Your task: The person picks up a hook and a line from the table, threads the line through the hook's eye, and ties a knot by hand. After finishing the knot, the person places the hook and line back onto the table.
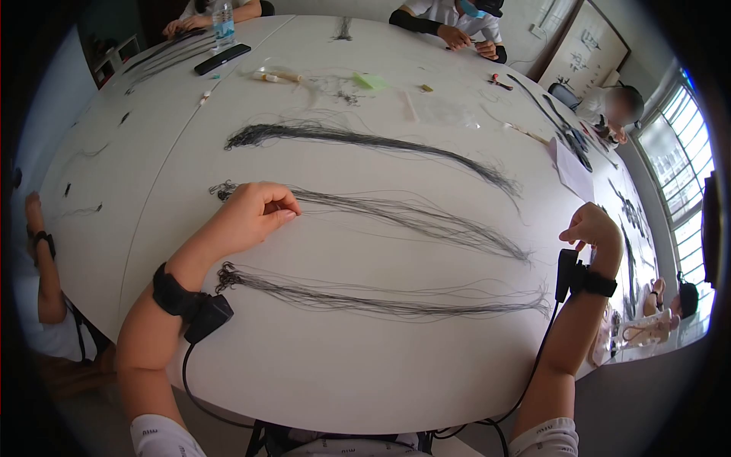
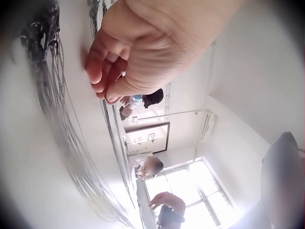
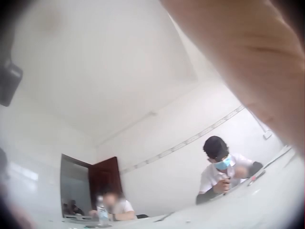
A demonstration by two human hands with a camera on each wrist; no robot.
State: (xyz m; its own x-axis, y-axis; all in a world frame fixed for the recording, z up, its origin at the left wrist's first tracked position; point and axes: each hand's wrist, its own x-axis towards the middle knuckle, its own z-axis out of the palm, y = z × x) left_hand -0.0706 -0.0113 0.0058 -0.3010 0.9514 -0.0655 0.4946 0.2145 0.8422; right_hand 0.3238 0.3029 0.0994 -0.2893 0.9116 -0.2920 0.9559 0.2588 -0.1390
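Three long bundles of thin dark strands with curled ends at the left lie across the table: a far bundle (image 1: pixel 365 139), a middle bundle (image 1: pixel 411 217) and a near bundle (image 1: pixel 365 303). Over the left part of the middle bundle, my left hand (image 1: pixel 255 217) pinches thumb against fingertips. A dark sliver of a thin strand (image 2: pixel 106 96) shows at those fingertips in the left wrist view. My right hand (image 1: pixel 595 231) is raised past the bundles' right ends, fingers bent downward; I cannot tell whether it holds a strand. In the right wrist view its fingers are hidden.
A white round-edged table (image 1: pixel 320 373) bears a black phone (image 1: pixel 222 59), a water bottle (image 1: pixel 223 24), a green paper slip (image 1: pixel 370 81) and a white sheet (image 1: pixel 571 169). Several other people sit around it. Cables run from both wrist cameras towards the near edge.
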